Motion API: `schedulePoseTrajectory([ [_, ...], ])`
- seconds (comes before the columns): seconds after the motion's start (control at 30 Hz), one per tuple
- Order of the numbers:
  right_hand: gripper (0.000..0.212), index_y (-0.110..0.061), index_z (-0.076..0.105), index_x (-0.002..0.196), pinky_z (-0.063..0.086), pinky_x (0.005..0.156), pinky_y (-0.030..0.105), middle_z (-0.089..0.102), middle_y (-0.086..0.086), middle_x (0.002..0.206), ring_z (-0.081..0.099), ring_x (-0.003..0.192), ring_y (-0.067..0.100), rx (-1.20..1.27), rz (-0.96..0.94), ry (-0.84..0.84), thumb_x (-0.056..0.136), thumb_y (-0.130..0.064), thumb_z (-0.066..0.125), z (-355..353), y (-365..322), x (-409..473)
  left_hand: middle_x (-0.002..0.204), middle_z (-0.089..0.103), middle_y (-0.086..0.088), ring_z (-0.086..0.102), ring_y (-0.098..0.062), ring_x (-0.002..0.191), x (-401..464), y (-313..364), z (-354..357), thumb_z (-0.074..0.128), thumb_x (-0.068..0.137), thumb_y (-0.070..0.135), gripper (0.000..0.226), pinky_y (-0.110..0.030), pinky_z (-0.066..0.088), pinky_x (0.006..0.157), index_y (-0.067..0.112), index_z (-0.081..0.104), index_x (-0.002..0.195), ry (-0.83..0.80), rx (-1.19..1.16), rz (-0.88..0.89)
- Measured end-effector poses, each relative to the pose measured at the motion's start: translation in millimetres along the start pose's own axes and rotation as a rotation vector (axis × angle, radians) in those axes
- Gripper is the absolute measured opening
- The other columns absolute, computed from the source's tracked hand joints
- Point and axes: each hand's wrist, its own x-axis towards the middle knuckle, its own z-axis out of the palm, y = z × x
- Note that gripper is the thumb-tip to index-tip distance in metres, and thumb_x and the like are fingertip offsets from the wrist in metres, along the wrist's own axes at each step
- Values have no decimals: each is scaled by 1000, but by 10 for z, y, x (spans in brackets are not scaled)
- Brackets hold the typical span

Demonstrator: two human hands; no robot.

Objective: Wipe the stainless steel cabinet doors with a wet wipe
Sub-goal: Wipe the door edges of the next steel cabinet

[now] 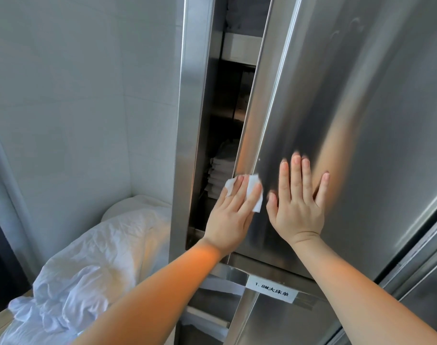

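Observation:
A tall stainless steel cabinet door (349,120) fills the right of the view and stands partly ajar. My left hand (231,215) lies flat with straight fingers, pressing a white wet wipe (253,189) against the door's left edge. My right hand (298,202) is spread flat on the door face just to the right, fingers pointing up. A lower door (274,324) sits below, under a white label (272,291) with printed text.
Through the gap left of the door, shelves hold folded white linen (218,175). The cabinet's steel frame (187,120) stands against a white tiled wall (75,95). A heap of crumpled white bedding (93,257) lies at lower left.

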Motion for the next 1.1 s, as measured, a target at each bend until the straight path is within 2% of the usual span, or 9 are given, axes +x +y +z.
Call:
schedulePoseTrajectory([
  [0.2, 65, -8, 20, 155, 8, 120, 58, 12, 14, 162, 9, 151, 27, 6, -3, 30, 99, -36, 37, -1, 1, -5, 158, 28, -18, 13, -32, 150, 914, 150, -291, 41, 103, 14, 54, -42, 9, 124, 9, 22, 153, 87, -21, -87],
  [0.33, 65, -9, 15, 156, 5, 120, 56, 8, 12, 163, 5, 152, 26, 19, 6, -22, 100, -36, 33, -47, 2, 4, 157, 29, -17, 9, -27, 152, 155, 144, -121, 44, 100, 10, 59, -49, 21, 121, 6, 21, 154, -33, 12, -69],
  [0.47, 65, -9, 14, 156, 3, 121, 55, 6, 11, 163, 3, 152, 25, 17, 24, -99, 101, -37, 31, -124, 0, 23, 154, 37, -12, 6, -18, 150, -492, 180, -53, 31, 101, 22, 57, -48, 35, 114, 10, 18, 155, -205, 17, -149],
  [0.57, 65, -9, 12, 157, 3, 121, 55, 5, 11, 164, 3, 152, 26, 51, 35, -174, 101, -37, 31, -232, 0, 37, 158, 32, -7, 11, -18, 150, -539, 257, -150, 28, 102, 27, 56, -46, 31, 116, 17, 17, 156, -241, 22, -204],
  [0.67, 65, -9, 13, 156, 4, 121, 54, 4, 11, 164, 1, 152, 25, 92, 54, -248, 101, -36, 34, -396, -13, 69, 160, 22, -3, 12, -21, 151, -591, 329, -334, 26, 102, 27, 56, -44, 17, 119, 22, 13, 156, -261, -25, -254],
  [0.77, 63, -9, 15, 156, 6, 122, 52, 5, 11, 164, 1, 152, 25, 207, 67, -327, 101, -33, 33, -553, -80, -75, 161, 22, -5, 13, -24, 151, -723, 389, -531, 21, 101, 29, 56, -43, 13, 120, 26, 9, 156, -266, -61, -316],
  [0.93, 55, -8, 34, 150, 19, 120, 53, 22, 12, 161, 15, 150, 26, 372, 153, -442, 99, -27, 34, -807, -317, -904, 161, 16, 3, 11, -21, 150, -1186, 500, -686, 14, 102, 37, 53, -39, 7, 119, 33, 7, 154, -301, -136, -432],
  [1.03, 51, -6, 44, 145, 28, 116, 54, 32, 13, 157, 27, 146, 28, 411, 238, -538, 97, -23, 35, -983, -456, -1420, 160, 23, 1, 17, -23, 150, -1512, 612, -712, 8, 106, 43, 53, -41, 14, 119, 27, 18, 155, -362, -187, -437],
  [1.1, 49, -5, 47, 142, 32, 114, 56, 37, 14, 153, 32, 143, 29, 429, 270, -593, 97, -22, 38, -1098, -530, -1696, 159, 31, -4, 22, -23, 149, -1689, 690, -701, 13, 107, 36, 51, -44, 21, 119, 22, 24, 154, -394, -201, -427],
])
